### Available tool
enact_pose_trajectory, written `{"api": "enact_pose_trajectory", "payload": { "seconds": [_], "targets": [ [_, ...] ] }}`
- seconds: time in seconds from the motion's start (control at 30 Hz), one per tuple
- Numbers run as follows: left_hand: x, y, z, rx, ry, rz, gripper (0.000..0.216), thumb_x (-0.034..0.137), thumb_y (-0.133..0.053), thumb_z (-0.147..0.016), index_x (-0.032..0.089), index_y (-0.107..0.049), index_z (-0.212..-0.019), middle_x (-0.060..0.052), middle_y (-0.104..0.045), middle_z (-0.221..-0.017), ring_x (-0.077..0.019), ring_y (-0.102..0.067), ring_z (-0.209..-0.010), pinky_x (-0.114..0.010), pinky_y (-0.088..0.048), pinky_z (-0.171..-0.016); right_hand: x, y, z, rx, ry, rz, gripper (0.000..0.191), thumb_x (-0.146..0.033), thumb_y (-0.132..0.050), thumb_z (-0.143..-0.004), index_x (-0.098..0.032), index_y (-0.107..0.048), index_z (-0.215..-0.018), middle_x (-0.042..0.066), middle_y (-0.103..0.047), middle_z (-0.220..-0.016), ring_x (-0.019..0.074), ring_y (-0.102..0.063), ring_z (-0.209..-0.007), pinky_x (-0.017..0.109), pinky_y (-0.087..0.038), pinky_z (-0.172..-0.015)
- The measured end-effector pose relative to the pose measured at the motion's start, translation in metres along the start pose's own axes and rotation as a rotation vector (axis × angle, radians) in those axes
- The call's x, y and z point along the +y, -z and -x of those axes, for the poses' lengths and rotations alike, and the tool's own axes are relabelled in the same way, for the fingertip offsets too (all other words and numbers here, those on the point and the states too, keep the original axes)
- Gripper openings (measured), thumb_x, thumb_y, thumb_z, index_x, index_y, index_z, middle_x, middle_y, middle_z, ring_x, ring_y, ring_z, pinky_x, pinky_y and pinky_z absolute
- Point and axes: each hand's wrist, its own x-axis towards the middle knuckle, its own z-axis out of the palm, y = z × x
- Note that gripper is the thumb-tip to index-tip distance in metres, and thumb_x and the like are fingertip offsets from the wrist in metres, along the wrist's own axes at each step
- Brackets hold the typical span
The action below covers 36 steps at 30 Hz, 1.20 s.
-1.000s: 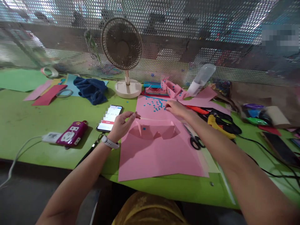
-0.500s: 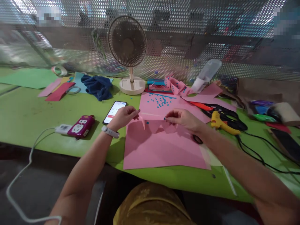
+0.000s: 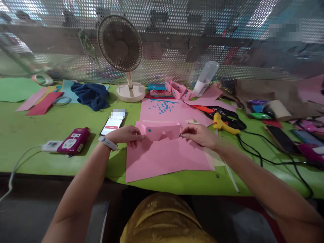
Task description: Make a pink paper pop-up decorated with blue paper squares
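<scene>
A pink paper strip [image 3: 164,132] with a zigzag-cut lower edge and one blue dot near its left end stands upright over a larger pink sheet [image 3: 169,160]. My left hand [image 3: 130,135], wearing a pale watch, is closed at the strip's left end. At the other end, my right hand [image 3: 196,134] has thumb and forefinger pinched on a small blue piece [image 3: 180,135], right against the strip. Behind the strip, many blue bits [image 3: 163,106] lie scattered on pink paper. Farther back sits a folded pink paper piece [image 3: 178,90] with blue dots on it.
A fan [image 3: 130,92] stands at the back, beside a dark blue cloth [image 3: 89,96]. Left of me are a lit phone [image 3: 112,123] and a purple power adapter [image 3: 74,141]. To the right lie black-handled scissors [image 3: 231,118], a yellow glue gun [image 3: 224,125] with its cord, and a dark phone [image 3: 282,140].
My view has turned to the right. The strip now faces me more upright, its front showing more fully. My left hand has lowered, with its fingertips against the strip's left end.
</scene>
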Motion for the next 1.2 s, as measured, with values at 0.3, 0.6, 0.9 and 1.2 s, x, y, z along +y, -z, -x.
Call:
{"api": "enact_pose_trajectory", "payload": {
  "seconds": [0.3, 0.6, 0.9, 1.2],
  "targets": [
    [-0.003, -0.010, -0.004, -0.044, 0.000, -0.002, 0.040, 0.059, -0.070, -0.069, 0.021, -0.059, -0.074, -0.001, -0.066, -0.057, -0.0148, -0.059, -0.045, -0.023, -0.042, -0.043, 0.035, 0.070, -0.044, 0.306, -0.104, 0.166, 0.009, -0.020, -0.068, -0.073, -0.016, -0.061, -0.077, 0.003, -0.066, -0.072, 0.0123, -0.060, -0.059, 0.022, -0.041, -0.049],
    [0.004, -0.012, -0.004, -0.028, -0.034, 0.061, 0.036, 0.055, -0.075, -0.065, 0.021, -0.063, -0.068, 0.000, -0.061, -0.056, -0.0151, -0.057, -0.047, -0.024, -0.042, -0.046, 0.045, 0.067, -0.052, 0.137, -0.115, 0.178, 0.009, -0.007, -0.065, -0.071, -0.015, -0.063, -0.071, 0.000, -0.064, -0.063, 0.0111, -0.059, -0.056, 0.024, -0.049, -0.059],
    [0.001, -0.010, -0.007, -0.081, 0.002, -0.054, 0.043, 0.059, -0.065, -0.074, 0.017, -0.060, -0.082, 0.000, -0.058, -0.062, -0.0147, -0.058, -0.054, -0.024, -0.044, -0.051, 0.050, 0.073, -0.056, 0.044, -0.176, 0.209, 0.010, -0.011, -0.070, -0.068, -0.015, -0.062, -0.067, -0.002, -0.059, -0.054, 0.0104, -0.055, -0.049, 0.023, -0.046, -0.054],
    [0.001, -0.009, -0.007, -0.092, 0.003, -0.052, 0.044, 0.059, -0.065, -0.073, 0.017, -0.059, -0.085, 0.001, -0.058, -0.063, -0.0141, -0.056, -0.053, -0.025, -0.044, -0.052, 0.041, 0.073, -0.046, 0.050, -0.178, 0.236, 0.004, -0.015, -0.066, -0.075, -0.016, -0.062, -0.073, 0.001, -0.063, -0.061, 0.0121, -0.059, -0.055, 0.023, -0.048, -0.056]
  ]
}}
